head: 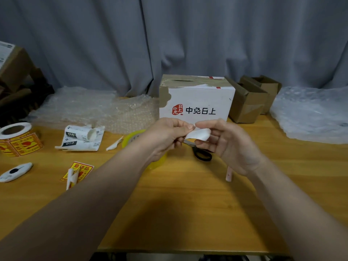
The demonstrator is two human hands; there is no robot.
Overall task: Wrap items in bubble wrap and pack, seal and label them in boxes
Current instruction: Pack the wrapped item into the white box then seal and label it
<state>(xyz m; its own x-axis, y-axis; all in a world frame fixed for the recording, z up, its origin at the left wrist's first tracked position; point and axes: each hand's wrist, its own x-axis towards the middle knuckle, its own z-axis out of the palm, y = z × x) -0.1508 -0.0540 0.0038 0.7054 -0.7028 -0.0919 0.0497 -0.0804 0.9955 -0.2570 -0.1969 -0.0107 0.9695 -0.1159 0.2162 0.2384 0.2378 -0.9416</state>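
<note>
Both my hands meet above the middle of the wooden table (188, 213), pinching a small curled white label (199, 133). My left hand (167, 134) grips its left edge between thumb and fingers. My right hand (229, 144) holds its right side. Just behind them stands a closed white box (197, 99) with black characters and a red seal, its top taped. A yellow tape roll (131, 137) lies partly hidden under my left wrist. Black-handled scissors (202, 154) lie below the label.
Bubble wrap (105, 108) is heaped at the back left, more plastic sheet (310, 113) at the right. Open brown boxes (248, 102) stand right of the white box. A roll of yellow fragile stickers (18, 140), shipping labels (81, 138), a loose sticker (79, 171) and a white cutter (15, 172) lie left.
</note>
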